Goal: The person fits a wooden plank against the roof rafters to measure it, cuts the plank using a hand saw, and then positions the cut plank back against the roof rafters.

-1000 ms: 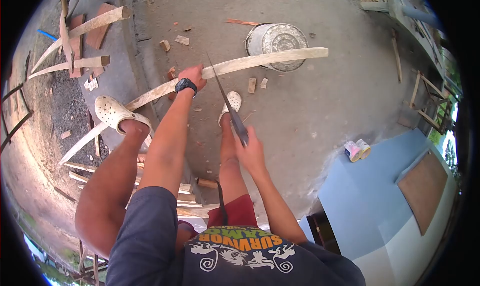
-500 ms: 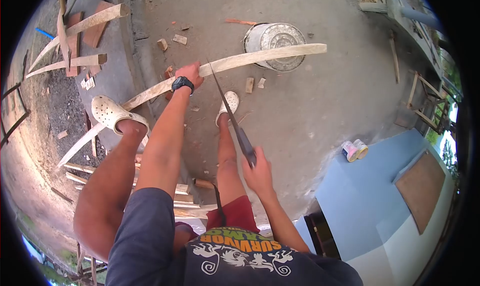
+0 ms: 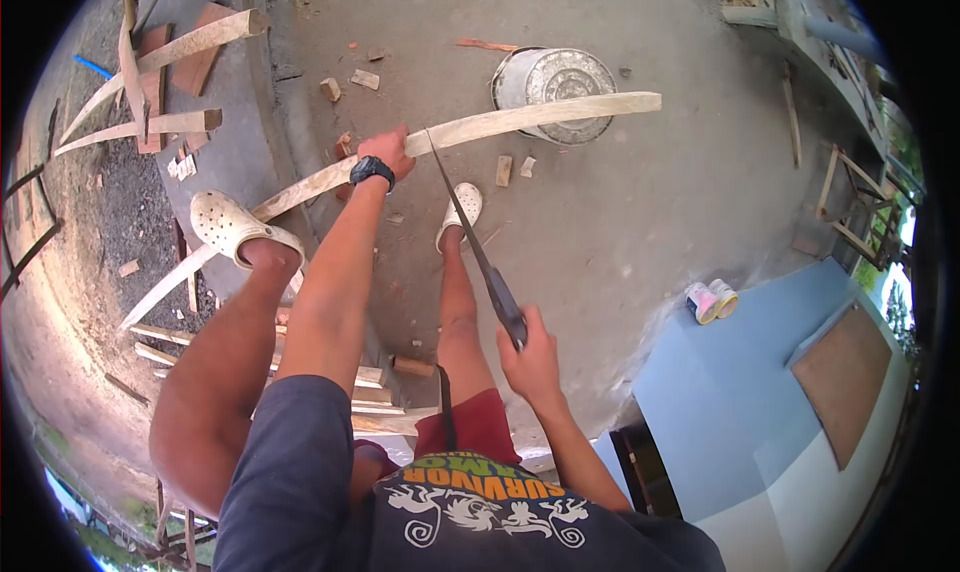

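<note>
My left hand (image 3: 388,154), with a black watch on its wrist, is wrapped round a long pale wooden plank (image 3: 500,120) and presses it down. My right hand (image 3: 530,357) grips the handle of a handsaw (image 3: 487,267). Its narrow dark blade points away from me, and the tip lies at the plank's near edge, just right of my left hand. An upturned, cement-stained bucket (image 3: 560,72) supports the plank's far right part. My left foot, in a cream clog (image 3: 228,224), rests on the plank's left part.
My other clog (image 3: 463,212) stands on the concrete floor (image 3: 640,202). More timber (image 3: 200,40) lies at upper left, with several wood strips (image 3: 375,396) beside my legs. Small offcuts (image 3: 503,170) are scattered near the bucket. Two paint cans (image 3: 712,302) stand by the blue wall (image 3: 720,392) at right.
My right hand has drawn the saw slightly back toward my body and to the right. My left hand and foot keep their places on the plank; the whole view has shifted a little.
</note>
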`<action>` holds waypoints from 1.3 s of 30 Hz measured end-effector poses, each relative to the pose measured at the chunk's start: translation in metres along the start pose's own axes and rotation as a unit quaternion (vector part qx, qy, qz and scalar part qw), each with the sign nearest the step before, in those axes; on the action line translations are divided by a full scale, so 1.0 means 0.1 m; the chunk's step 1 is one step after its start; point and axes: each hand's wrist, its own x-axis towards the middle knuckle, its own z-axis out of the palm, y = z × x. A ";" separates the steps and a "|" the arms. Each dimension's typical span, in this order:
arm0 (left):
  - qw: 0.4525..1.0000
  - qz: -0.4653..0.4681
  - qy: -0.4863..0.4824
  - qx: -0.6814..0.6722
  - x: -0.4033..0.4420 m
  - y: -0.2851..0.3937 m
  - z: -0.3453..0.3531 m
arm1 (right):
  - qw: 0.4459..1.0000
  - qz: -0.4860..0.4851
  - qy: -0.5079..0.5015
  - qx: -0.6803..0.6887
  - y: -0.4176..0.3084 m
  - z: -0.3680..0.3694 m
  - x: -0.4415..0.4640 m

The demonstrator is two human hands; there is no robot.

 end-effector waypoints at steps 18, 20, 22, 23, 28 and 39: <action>1.000 0.001 0.004 -0.021 -0.09 0.04 -0.09 | 0.997 -0.037 0.058 0.030 0.06 0.66 0.86; 1.000 0.002 0.004 -0.012 -0.08 0.01 -0.03 | 0.994 -0.084 0.068 0.009 -0.10 1.04 1.87; 1.000 0.016 0.001 -0.002 -0.03 0.00 0.00 | 0.997 -0.065 0.041 -0.026 -0.37 1.00 2.13; 1.000 0.016 0.002 -0.007 0.03 -0.01 0.00 | 0.996 -0.061 0.051 -0.028 -0.32 0.92 2.03; 1.000 0.003 0.007 0.003 0.02 -0.02 0.04 | 1.000 0.009 0.024 -0.013 0.11 0.23 0.18; 1.000 0.010 0.006 -0.003 0.04 -0.05 0.01 | 0.998 -0.050 0.044 -0.019 -0.27 1.03 2.07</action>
